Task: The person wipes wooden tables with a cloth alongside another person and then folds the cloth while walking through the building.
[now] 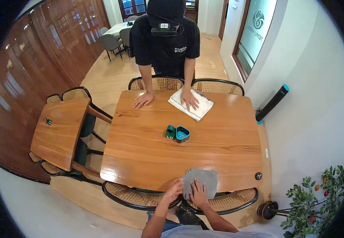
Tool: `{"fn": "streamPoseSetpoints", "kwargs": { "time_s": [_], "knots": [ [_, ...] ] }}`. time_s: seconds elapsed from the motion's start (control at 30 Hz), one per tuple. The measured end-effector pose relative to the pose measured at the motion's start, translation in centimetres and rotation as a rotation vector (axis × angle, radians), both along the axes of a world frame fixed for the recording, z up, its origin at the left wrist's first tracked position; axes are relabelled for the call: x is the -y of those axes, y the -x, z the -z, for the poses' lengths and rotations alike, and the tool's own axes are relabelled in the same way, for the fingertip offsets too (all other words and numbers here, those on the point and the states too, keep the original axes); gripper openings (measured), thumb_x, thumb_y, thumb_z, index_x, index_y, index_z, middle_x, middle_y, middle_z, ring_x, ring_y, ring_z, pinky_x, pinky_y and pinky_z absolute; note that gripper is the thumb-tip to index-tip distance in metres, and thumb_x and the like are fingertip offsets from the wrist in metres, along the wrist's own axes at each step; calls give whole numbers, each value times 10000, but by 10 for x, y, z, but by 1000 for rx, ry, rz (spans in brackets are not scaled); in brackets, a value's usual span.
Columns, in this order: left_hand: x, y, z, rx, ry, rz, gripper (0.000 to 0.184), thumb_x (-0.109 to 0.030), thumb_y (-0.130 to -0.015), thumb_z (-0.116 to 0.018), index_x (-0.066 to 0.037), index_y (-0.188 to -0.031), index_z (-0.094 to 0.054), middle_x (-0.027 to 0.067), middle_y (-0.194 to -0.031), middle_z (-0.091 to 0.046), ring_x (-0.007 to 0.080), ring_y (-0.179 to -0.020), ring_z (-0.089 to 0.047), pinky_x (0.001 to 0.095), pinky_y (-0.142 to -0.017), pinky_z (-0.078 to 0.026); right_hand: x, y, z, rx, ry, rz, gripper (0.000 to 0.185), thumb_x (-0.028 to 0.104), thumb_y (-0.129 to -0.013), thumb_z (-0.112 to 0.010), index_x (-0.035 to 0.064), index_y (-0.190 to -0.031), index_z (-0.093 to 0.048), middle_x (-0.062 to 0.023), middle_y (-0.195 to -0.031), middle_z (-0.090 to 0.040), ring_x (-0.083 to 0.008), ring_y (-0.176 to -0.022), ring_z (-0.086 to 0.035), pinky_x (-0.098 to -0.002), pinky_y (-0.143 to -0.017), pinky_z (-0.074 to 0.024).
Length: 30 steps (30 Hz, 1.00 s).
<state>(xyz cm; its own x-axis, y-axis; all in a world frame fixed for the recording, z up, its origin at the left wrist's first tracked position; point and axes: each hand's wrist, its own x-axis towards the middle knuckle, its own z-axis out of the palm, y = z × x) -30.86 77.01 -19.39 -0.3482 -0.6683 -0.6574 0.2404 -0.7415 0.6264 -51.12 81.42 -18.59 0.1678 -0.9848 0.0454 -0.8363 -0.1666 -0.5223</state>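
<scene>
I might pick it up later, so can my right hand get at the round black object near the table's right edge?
Probably yes: your right hand rests on the gray cloth, and bare tabletop leads to the round black object.

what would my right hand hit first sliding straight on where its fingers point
Your right hand would likely cross the grey cloth, then meet the blue-lined container; exact angle is unclear.
</scene>
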Motion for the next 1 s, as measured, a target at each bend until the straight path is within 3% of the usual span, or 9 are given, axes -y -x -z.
{"fn": "streamPoseSetpoints", "kwargs": {
  "time_s": [0.13,0.2,0.23,0.27,0.37,0.57,0.7,0.87,1.0],
  "knots": [
    [13,-126,134,733,493,58,775,-369,-848,-771,-166,-1488,-384,165,-1476,-458,314,-1372,-414,571,-1096,-346,12,4,-3,-87,-109,-3,493,357,-901,-624,49,-1280,-556,-230,-1496,-389,-378,-1420,-333,-602,-1143,-226],
    [10,-133,58,1047,433,119,949,-453,-789,-795,-173,-1536,-282,192,-1564,-245,351,-1449,-216,655,-1103,-222,32,17,-2,-116,-382,44,527,420,-910,-610,31,-1261,-554,-238,-1522,-363,-360,-1449,-298,-599,-1165,-183],
    [10,-132,19,1353,367,182,1125,-537,-730,-819,-180,-1584,-179,219,-1652,-32,388,-1525,-18,740,-1110,-99,37,26,-3,-105,-311,71,516,390,-888,-623,25,-1245,-555,-237,-1529,-355,-373,-1457,-282,-608,-1170,-167],
    [11,-130,12,1350,352,189,1125,-537,-730,-819,-180,-1584,-179,219,-1652,-32,388,-1525,-18,740,-1110,-99,41,38,-1,-96,-236,99,505,361,-866,-636,19,-1230,-556,-236,-1536,-346,-385,-1465,-267,-616,-1175,-152],
    [19,-120,3,1289,149,394,1463,-714,-577,-822,-223,-1591,112,177,-1558,394,400,-1429,368,819,-1019,72,54,78,27,-141,-47,291,619,233,-803,-623,15,-1364,-477,-228,-1576,-284,-399,-1490,-200,-642,-1180,-107],
    [30,-126,6,1242,33,546,1600,-825,-487,-786,-243,-1536,273,207,-1500,462,461,-1359,437,832,-995,79,95,140,29,-309,-69,597,783,367,-854,-580,48,-1524,-329,-187,-1661,-83,-365,-1537,-45,-636,-1190,-47],
    [34,-124,5,1251,-2,576,1581,-826,-503,-778,-248,-1538,269,216,-1503,454,467,-1365,426,827,-1003,78,116,99,36,-361,-8,789,792,421,-878,-581,87,-1545,-314,-196,-1643,-163,-387,-1528,-79,-612,-1200,-32],
    [33,-129,10,1230,-23,597,1508,-898,-545,-675,-266,-1535,272,214,-1494,465,468,-1372,416,829,-1000,84,79,19,10,-355,-66,228,871,583,-894,-534,89,-1565,-280,-201,-1645,-152,-392,-1528,-75,-623,-1193,-26],
    [46,-127,8,1153,-72,563,1421,-934,-602,-580,-288,-1525,287,190,-1486,482,436,-1362,443,819,-1009,95,56,-6,-10,-334,-172,-132,882,581,-899,-536,107,-1581,-240,-197,-1654,-111,-383,-1533,-49,-624,-1194,-37]
  ]
}}
